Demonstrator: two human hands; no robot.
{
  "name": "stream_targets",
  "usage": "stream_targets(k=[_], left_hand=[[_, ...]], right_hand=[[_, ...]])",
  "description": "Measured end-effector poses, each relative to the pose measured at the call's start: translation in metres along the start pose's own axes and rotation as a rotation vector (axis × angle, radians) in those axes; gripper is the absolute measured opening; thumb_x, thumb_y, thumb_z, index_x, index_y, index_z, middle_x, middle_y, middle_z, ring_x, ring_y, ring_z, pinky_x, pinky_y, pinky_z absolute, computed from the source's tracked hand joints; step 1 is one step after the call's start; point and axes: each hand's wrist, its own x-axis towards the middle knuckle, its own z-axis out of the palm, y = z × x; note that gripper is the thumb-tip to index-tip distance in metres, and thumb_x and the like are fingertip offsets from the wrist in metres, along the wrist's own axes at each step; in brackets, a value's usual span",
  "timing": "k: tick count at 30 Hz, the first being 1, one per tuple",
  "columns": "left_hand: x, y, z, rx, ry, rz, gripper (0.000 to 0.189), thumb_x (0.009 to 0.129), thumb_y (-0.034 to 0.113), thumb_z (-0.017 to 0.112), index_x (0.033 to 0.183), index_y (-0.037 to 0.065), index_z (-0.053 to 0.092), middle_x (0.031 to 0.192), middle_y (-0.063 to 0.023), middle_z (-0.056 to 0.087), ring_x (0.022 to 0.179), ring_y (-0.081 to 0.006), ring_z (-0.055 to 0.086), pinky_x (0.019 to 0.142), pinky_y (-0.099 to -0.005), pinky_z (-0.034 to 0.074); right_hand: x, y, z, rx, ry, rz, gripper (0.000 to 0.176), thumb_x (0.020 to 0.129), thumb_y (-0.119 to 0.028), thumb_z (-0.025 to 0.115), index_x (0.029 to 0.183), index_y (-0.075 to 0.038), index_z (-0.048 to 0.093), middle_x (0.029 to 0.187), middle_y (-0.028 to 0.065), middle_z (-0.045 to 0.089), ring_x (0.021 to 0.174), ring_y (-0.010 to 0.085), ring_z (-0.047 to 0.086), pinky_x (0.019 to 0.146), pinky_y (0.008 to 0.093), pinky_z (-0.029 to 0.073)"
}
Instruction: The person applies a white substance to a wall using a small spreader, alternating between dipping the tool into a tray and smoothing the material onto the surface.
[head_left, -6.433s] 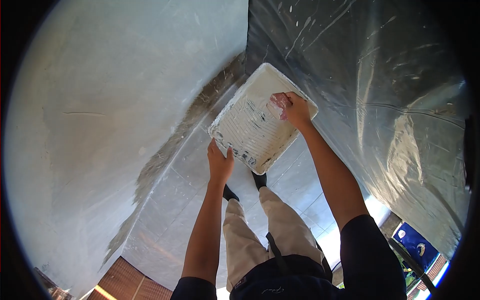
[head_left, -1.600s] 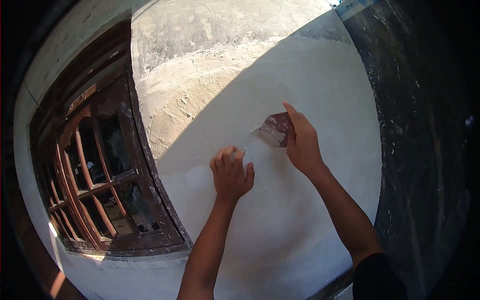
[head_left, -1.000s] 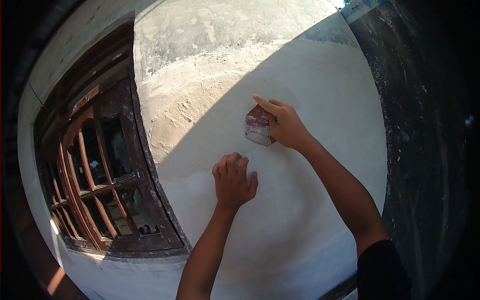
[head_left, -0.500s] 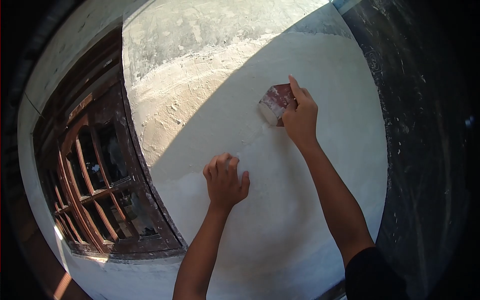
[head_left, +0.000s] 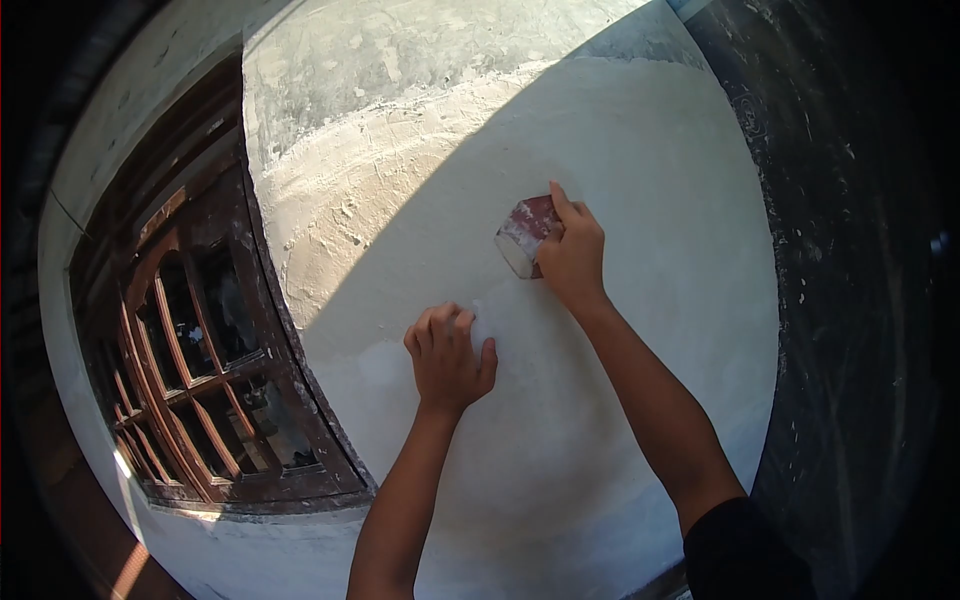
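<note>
My right hand (head_left: 574, 250) grips a flat reddish-brown putty scraper (head_left: 527, 222), its index finger stretched along the upper edge. White putty smears the blade and is thickest along the lower left side. The scraper lies against the shaded, pale-coated wall (head_left: 660, 260). Lower and to the left, my left hand (head_left: 449, 362) is at the wall with its fingers bent and its thumb held apart. I see nothing held in it, though its palm side is hidden.
A brown wooden window (head_left: 200, 360) with glass panes fills the left side. Rough, sunlit plaster (head_left: 350, 190) lies above the diagonal shadow line. Bare grey wall (head_left: 400, 50) shows higher up. A dark, marked surface (head_left: 850, 300) borders the wall on the right.
My right hand and the scraper have moved down and slightly left across the wall. My left hand has stayed almost in the same place.
</note>
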Motion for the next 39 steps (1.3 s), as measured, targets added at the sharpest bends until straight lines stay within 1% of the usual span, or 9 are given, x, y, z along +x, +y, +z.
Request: stream_targets(k=[3, 9, 13, 19, 22, 25, 29, 35, 39], left_hand=[[-0.001, 0.0, 0.001, 0.003, -0.009, 0.009, 0.043, 0.08, 0.03, 0.059, 0.115, 0.008, 0.047, 0.117, -0.0117, 0.047, 0.113, -0.0329, 0.041, 0.096, -0.0486, 0.028], [0.0, 0.001, -0.001, 0.001, -0.01, 0.002, 0.043, 0.08, 0.031, 0.059, 0.115, 0.008, 0.046, 0.117, -0.0116, 0.046, 0.113, -0.0326, 0.04, 0.096, -0.0487, 0.027], [-0.001, 0.0, 0.002, 0.017, -0.034, 0.014, 0.044, 0.081, 0.031, 0.059, 0.116, 0.008, 0.046, 0.117, -0.012, 0.046, 0.113, -0.0328, 0.04, 0.096, -0.0488, 0.027], [0.0, 0.0, -0.001, 0.012, -0.002, -0.004, 0.043, 0.081, 0.032, 0.058, 0.115, 0.008, 0.046, 0.117, -0.0109, 0.046, 0.113, -0.0327, 0.04, 0.096, -0.049, 0.027], [-0.001, 0.0, 0.002, 0.031, -0.012, 0.01, 0.043, 0.081, 0.032, 0.058, 0.115, 0.008, 0.047, 0.117, -0.0112, 0.047, 0.113, -0.0328, 0.04, 0.096, -0.049, 0.027], [-0.001, 0.0, 0.002, 0.034, -0.027, 0.018, 0.042, 0.083, 0.034, 0.056, 0.115, 0.008, 0.047, 0.117, -0.0113, 0.047, 0.113, -0.0326, 0.04, 0.096, -0.049, 0.027], [-0.001, 0.0, 0.001, 0.018, -0.023, 0.012, 0.042, 0.083, 0.035, 0.056, 0.115, 0.009, 0.047, 0.117, -0.0111, 0.046, 0.113, -0.0325, 0.04, 0.096, -0.0488, 0.027], [0.002, 0.002, 0.001, 0.068, 0.007, 0.026, 0.041, 0.079, 0.032, 0.059, 0.112, 0.009, 0.049, 0.114, -0.0101, 0.048, 0.111, -0.0306, 0.043, 0.094, -0.0451, 0.029], [0.001, 0.002, 0.0, 0.058, 0.022, 0.02, 0.041, 0.078, 0.032, 0.059, 0.111, 0.01, 0.05, 0.114, -0.0099, 0.048, 0.111, -0.03, 0.043, 0.094, -0.0448, 0.029]], right_hand=[[0.015, 0.005, -0.025, -0.015, 0.234, 0.145, 0.052, 0.079, 0.011, 0.052, 0.131, 0.006, 0.053, 0.094, 0.0171, 0.059, 0.083, 0.0307, 0.062, 0.076, 0.037, 0.05], [-0.014, -0.01, 0.007, 0.078, -0.126, -0.126, 0.054, 0.077, 0.012, 0.05, 0.131, 0.004, 0.055, 0.09, 0.0192, 0.057, 0.081, 0.0335, 0.061, 0.076, 0.0409, 0.049], [0.008, 0.012, -0.025, -0.041, 0.241, 0.096, 0.054, 0.078, 0.012, 0.05, 0.131, 0.004, 0.054, 0.094, 0.0164, 0.059, 0.083, 0.0319, 0.061, 0.076, 0.0384, 0.05], [-0.015, 0.0, 0.005, 0.113, -0.108, -0.162, 0.055, 0.077, 0.013, 0.049, 0.131, 0.003, 0.055, 0.092, 0.0183, 0.059, 0.081, 0.0321, 0.061, 0.075, 0.0392, 0.05], [0.006, 0.022, -0.02, -0.023, 0.211, 0.151, 0.053, 0.078, 0.013, 0.05, 0.13, 0.005, 0.054, 0.094, 0.0169, 0.058, 0.083, 0.0311, 0.061, 0.073, 0.0382, 0.05], [0.0, 0.011, -0.023, 0.064, 0.253, -0.01, 0.053, 0.079, 0.013, 0.049, 0.131, 0.004, 0.054, 0.095, 0.0178, 0.058, 0.083, 0.0314, 0.061, 0.073, 0.0375, 0.05], [-0.019, 0.008, 0.006, 0.101, -0.092, -0.161, 0.055, 0.077, 0.013, 0.05, 0.131, 0.004, 0.054, 0.096, 0.0188, 0.058, 0.083, 0.0321, 0.061, 0.075, 0.0384, 0.05], [0.0, 0.011, -0.025, 0.058, 0.244, -0.029, 0.052, 0.08, 0.012, 0.049, 0.132, 0.005, 0.052, 0.091, 0.0167, 0.057, 0.08, 0.0303, 0.06, 0.072, 0.0374, 0.049], [-0.016, 0.009, 0.001, 0.021, -0.076, -0.098, 0.054, 0.078, 0.012, 0.051, 0.132, 0.005, 0.053, 0.091, 0.0173, 0.057, 0.081, 0.0307, 0.06, 0.075, 0.0373, 0.05]])
